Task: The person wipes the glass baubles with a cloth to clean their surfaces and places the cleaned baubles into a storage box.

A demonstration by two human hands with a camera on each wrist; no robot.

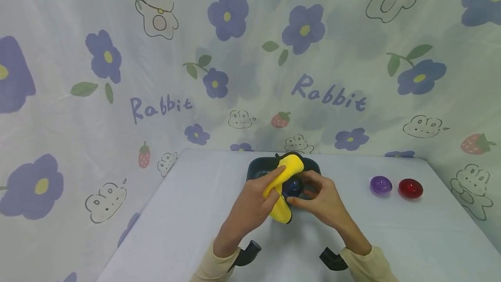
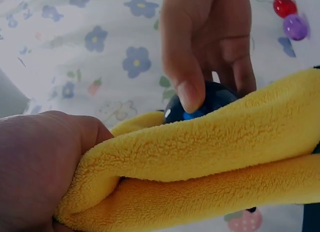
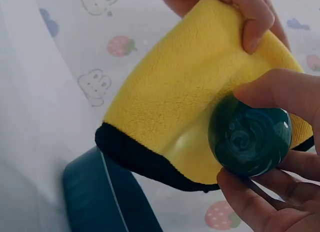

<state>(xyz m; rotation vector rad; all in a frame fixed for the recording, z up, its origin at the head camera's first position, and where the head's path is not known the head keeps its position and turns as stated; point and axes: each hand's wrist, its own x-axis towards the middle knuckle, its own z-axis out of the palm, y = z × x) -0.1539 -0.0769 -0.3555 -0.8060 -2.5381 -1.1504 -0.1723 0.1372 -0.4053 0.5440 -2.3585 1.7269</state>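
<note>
My left hand [image 1: 250, 204] grips a folded yellow plush cloth [image 1: 291, 167] with a dark edging, its lower end hanging beneath the fingers. Between the thumb and fingers of my right hand [image 1: 328, 199] is a glossy dark blue ball [image 1: 293, 185]. In the right wrist view the ball [image 3: 250, 139] shows swirl marks and lies up against the yellow fabric [image 3: 165, 111]. The left wrist view has the cloth [image 2: 210, 142] covering the ball's lower part. Both hands are close together in front of a dark teal container [image 1: 255, 168], whose inside is mostly hidden.
On the white table [image 1: 188, 212], off to the right, a shiny purple ball [image 1: 381, 185] and a red ball [image 1: 410, 189] sit side by side. A printed curtain [image 1: 250, 64] with flowers and rabbits hangs behind the table's back edge.
</note>
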